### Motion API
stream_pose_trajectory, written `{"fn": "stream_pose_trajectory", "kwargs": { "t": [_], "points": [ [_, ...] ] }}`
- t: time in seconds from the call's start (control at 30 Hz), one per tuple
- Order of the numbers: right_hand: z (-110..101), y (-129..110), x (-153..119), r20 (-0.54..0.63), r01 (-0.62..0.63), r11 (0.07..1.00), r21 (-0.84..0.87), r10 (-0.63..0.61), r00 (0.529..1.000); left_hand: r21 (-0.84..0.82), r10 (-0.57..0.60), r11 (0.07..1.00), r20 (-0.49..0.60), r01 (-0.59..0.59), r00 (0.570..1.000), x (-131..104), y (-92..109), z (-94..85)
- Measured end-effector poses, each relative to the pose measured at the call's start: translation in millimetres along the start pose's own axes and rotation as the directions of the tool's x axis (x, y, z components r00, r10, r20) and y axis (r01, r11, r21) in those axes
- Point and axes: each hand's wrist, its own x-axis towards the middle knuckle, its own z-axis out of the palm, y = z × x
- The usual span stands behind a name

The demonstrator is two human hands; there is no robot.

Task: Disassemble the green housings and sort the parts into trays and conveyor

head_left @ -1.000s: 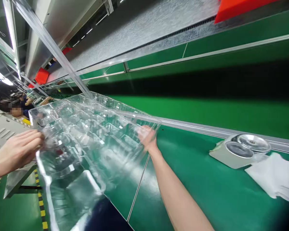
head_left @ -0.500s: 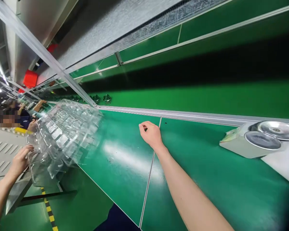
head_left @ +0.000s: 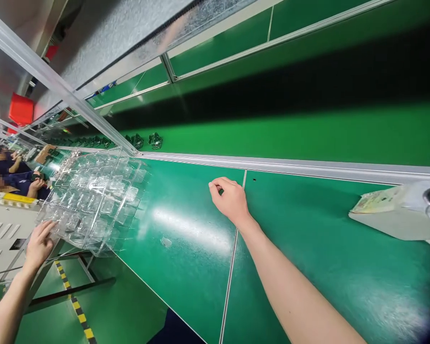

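Observation:
My left hand (head_left: 41,242) is at the near left edge of a stack of clear plastic trays (head_left: 105,203), which have moulded compartments. Its fingers are stretched out and apart, with the fingertips at the tray edge and no grip around it. The trays lie on the left part of the green bench (head_left: 186,282). Over the middle of the bench, by a panel seam, my right hand (head_left: 231,198) is closed, thumb and forefinger curled into a ring. Whatever its fingers hold, if anything, is hidden.
Green circuit boards (head_left: 155,140) line the strip behind the metal rail (head_left: 208,160). To the right stands a pale box-like object (head_left: 390,217). Co-workers (head_left: 17,179) sit at the far left, behind a grey machine (head_left: 3,229). A slanted metal post (head_left: 93,117) rises near the trays.
The plastic trays, blurred by motion before, now lie still on the bench. My left hand's fingers have loosened from the tray edge. My right hand keeps its closed shape; the view has shifted slightly.

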Motion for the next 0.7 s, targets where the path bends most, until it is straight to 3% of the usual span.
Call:
{"fn": "stream_pose_trajectory", "kwargs": {
  "t": [0.1,0.2,0.27,0.33,0.43,0.5,0.6,0.7],
  "points": [
    [1,1,-1,-0.005,-0.01,1.0,0.003,0.01,1.0,0.024,0.014,1.0,-0.148,-0.01,0.989,25,21,-10.5],
    [1,1,-1,-0.006,-0.015,1.0,0.003,0.015,1.0,0.018,0.118,0.993,-0.234,-0.117,0.965,69,81,-17.7],
    [1,1,-2,-0.004,-0.014,1.0,0.005,0.014,1.0,0.014,0.278,0.96,-0.175,-0.28,0.945,104,140,-17.8],
    [-1,1,-3,-0.002,-0.01,1.0,0.007,0.01,1.0,0.04,0.429,0.9,0.093,-0.433,0.899,140,204,-10.2],
    [-3,-1,-4,-0.004,-0.007,1.0,0.007,0.007,1.0,0.03,0.474,0.864,0.293,-0.503,0.83,185,288,20.1],
    [-4,-1,-5,-0.01,-0.007,1.0,0.005,0.007,1.0,0.044,0.446,0.869,0.358,-0.492,0.82,211,330,50.0],
    [-5,-1,-7,-0.012,-0.012,1.0,0.004,0.012,1.0,0.119,0.302,0.915,0.432,-0.385,0.85,244,370,97.5],
    [-4,-1,-8,-0.008,-0.021,1.0,0.005,0.021,1.0,0.209,0.105,0.951,0.477,-0.229,0.873,271,387,136.0]
  ]
}}
